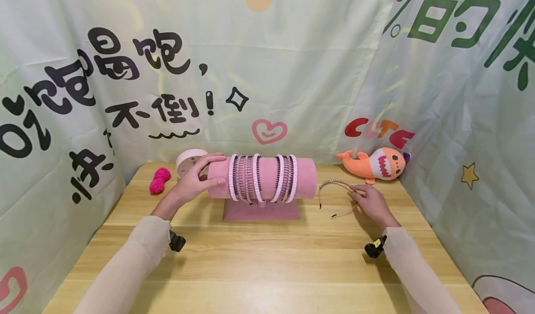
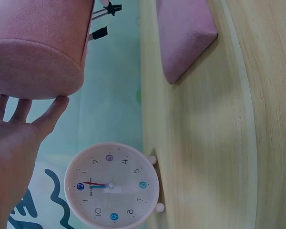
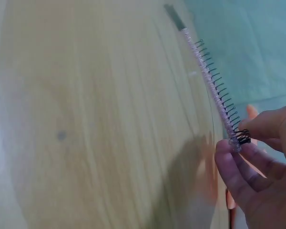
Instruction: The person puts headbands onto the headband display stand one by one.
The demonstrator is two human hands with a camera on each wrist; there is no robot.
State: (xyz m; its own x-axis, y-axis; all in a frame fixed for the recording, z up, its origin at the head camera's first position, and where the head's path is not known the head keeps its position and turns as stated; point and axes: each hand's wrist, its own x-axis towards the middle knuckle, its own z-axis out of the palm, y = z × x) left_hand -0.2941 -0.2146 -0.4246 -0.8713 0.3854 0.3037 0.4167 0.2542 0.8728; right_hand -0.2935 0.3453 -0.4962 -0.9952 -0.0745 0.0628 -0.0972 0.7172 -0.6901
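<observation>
A pink plush headband stand (image 1: 307,179), a horizontal roll on a flat pink base (image 1: 261,212), stands mid-table. Several headbands (image 1: 256,179) are looped around it, some white, some with dark wire teeth. My left hand (image 1: 198,177) grips the roll's left end, thumb over the front and fingers over the top. In the left wrist view those fingers (image 2: 52,114) touch the roll's end (image 2: 38,71). To the right of the stand, my right hand (image 1: 372,202) pinches a thin toothed headband (image 1: 334,182) with dark tips, apart from the roll. Its row of wire loops (image 3: 219,88) shows in the right wrist view.
Behind my left hand is a round pink clock (image 1: 181,164), with a bright pink yarn skein (image 1: 159,180) to its left. An orange plush shark (image 1: 357,166) lies at the back right. Printed curtains (image 1: 292,72) surround the wooden table (image 1: 267,263).
</observation>
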